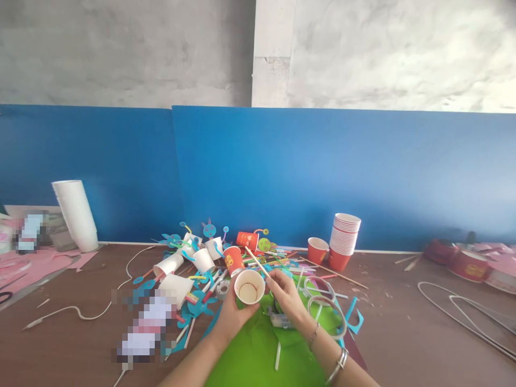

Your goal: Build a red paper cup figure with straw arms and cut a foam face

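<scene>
Paper in the left hand — gripping a white-lined disposable cup round its wall above green paper, tilting its mouth, probably for seeing inside — and, in the right hand, pinching a pale straw-like stick beside the rim, apparently for steering.

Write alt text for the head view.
A left hand holds a paper cup, open toward the viewer; the right hand holds a pale stick beside it. Blue cut-outs, red cups and green paper clutter the brown table.
</scene>
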The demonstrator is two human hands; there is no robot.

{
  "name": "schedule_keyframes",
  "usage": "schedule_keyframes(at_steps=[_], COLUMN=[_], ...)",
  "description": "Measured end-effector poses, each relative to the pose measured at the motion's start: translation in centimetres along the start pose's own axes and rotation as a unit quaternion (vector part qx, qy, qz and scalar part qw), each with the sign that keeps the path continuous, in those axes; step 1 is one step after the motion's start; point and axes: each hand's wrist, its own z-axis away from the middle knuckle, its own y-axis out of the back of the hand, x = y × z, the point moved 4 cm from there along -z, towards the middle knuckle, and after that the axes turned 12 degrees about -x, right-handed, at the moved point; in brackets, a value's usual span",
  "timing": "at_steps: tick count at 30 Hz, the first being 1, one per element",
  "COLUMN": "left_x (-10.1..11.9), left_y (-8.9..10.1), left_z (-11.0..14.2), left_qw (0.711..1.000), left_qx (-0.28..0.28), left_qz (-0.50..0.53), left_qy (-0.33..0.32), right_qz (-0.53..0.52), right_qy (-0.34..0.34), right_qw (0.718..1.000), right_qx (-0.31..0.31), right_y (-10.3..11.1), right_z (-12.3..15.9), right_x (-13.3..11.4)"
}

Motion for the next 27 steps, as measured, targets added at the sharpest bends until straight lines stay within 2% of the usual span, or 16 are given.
schedule_keyframes(at_steps=[9, 16, 21, 27], left_x=[1.0, 0.9, 1.8, 2.3], left_y=[-0.1, -0.3, -0.6, -0.8], left_z=[0.1, 0.1, 0.3, 0.5], left_qw=[0.999, 0.998, 0.998, 0.998], left_qx=[0.017, 0.018, 0.023, 0.011], left_qz=[0.039, 0.055, 0.055, 0.049], left_qy=[-0.002, 0.015, 0.03, 0.043], right_qz=[0.052, 0.141, 0.24, 0.355], right_qy=[-0.019, -0.04, -0.059, -0.107], right_qw=[0.998, 0.988, 0.967, 0.926], right_qx=[0.036, 0.053, 0.06, 0.066], right_y=[0.4, 1.3, 2.5, 3.5], right_z=[-0.4, -0.7, -0.6, -0.4], right_x=[0.9, 1.9, 2.9, 3.7])
